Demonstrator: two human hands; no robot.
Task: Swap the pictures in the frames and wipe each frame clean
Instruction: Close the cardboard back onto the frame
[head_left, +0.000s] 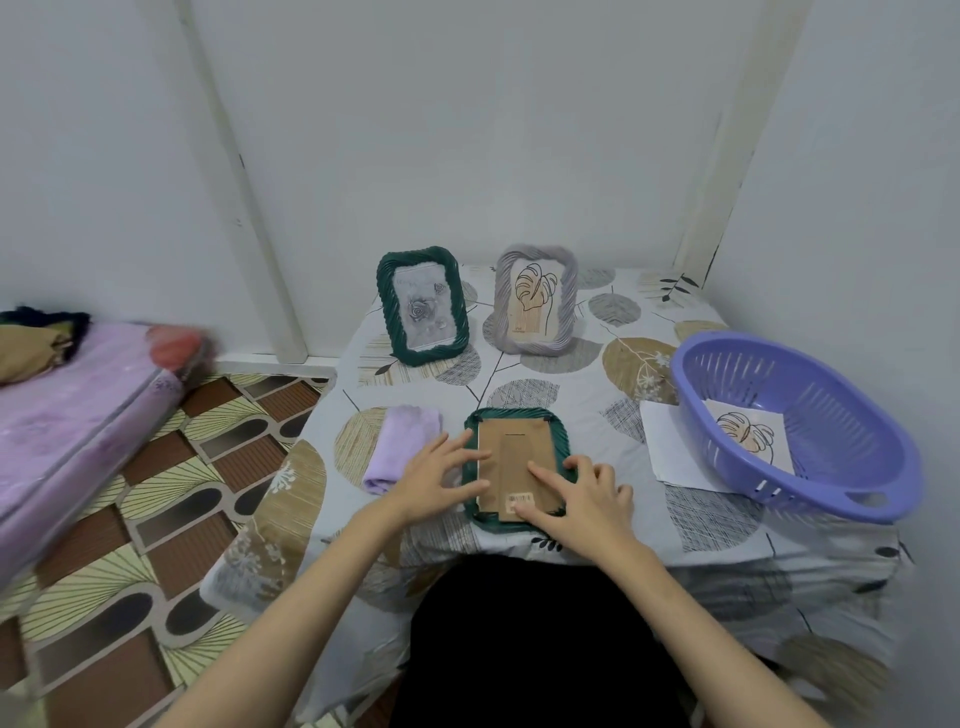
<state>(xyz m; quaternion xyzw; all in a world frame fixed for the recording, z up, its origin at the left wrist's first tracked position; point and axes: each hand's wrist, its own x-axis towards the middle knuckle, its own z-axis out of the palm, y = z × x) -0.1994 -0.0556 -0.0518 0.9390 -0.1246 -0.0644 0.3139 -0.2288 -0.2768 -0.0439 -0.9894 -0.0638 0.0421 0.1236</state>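
A dark green frame (519, 415) lies face down near the table's front edge, its brown backing board (506, 452) showing. My left hand (436, 480) rests at the frame's left edge with straight fingers touching the board. My right hand (582, 499) lies over the lower right corner, fingers spread flat on the board. A folded lilac cloth (400, 441) lies just left of the frame. Two frames stand at the back: a green one (423, 305) with a grey rose picture and a pale lilac one (537, 299) with a leaf drawing.
A purple plastic basket (800, 431) sits at the right, holding a leaf picture (748, 434) and overlapping a white sheet (670, 447). The table wears a leaf-patterned cloth (571, 374). A pink mattress (78, 405) lies on the floor to the left. Walls close in behind and right.
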